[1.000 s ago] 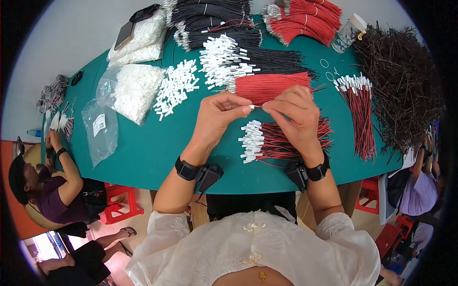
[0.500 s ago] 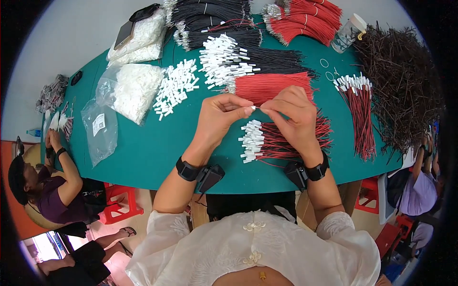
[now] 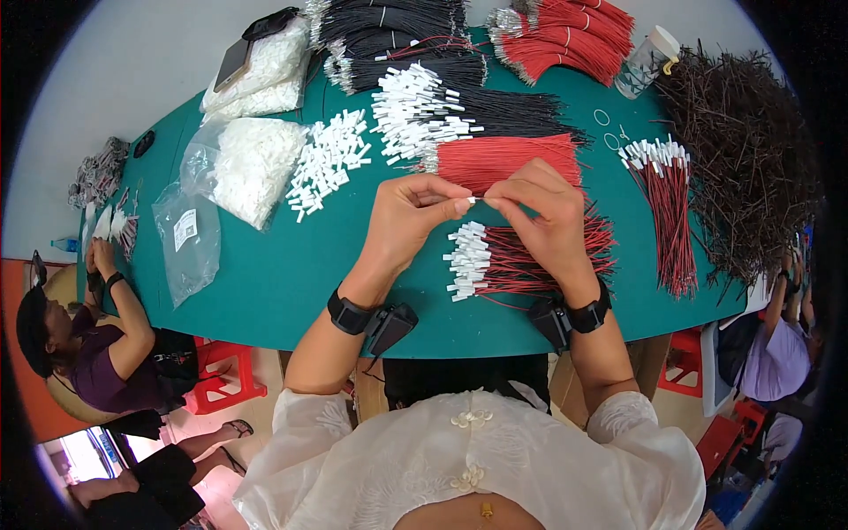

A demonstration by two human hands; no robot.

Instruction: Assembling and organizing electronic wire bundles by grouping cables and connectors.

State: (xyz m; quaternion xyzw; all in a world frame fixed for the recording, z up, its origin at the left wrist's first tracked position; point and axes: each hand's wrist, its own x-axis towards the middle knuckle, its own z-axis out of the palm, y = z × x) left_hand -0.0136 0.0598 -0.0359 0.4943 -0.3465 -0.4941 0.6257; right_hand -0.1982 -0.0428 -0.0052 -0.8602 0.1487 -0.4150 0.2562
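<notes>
My left hand (image 3: 397, 221) pinches a small white plastic connector housing (image 3: 472, 201) between thumb and forefinger above the table. Right beside it, my right hand (image 3: 549, 212) is closed in a pinch on a thin wire whose end meets the housing; fingers hide most of the wire. Beneath my right hand lies a pile of dark red wires (image 3: 521, 274) with white housings on their left ends. Just beyond my hands rests a bundle of red wires (image 3: 508, 161) with bare metal terminals. Loose white housings (image 3: 329, 163) are heaped to the left.
Black wires with white housings (image 3: 420, 102) lie farther back on the green table (image 3: 291, 283). Bags of housings (image 3: 256, 168) stand left, a clear jug (image 3: 647, 64) back right. A tangled dark wire heap (image 3: 742, 150) and another wire bundle (image 3: 664, 212) lie right. A co-worker (image 3: 106, 353) sits left.
Both hands stay almost in place, with the housing and wire end still held together. My right fingers have shifted very slightly.
</notes>
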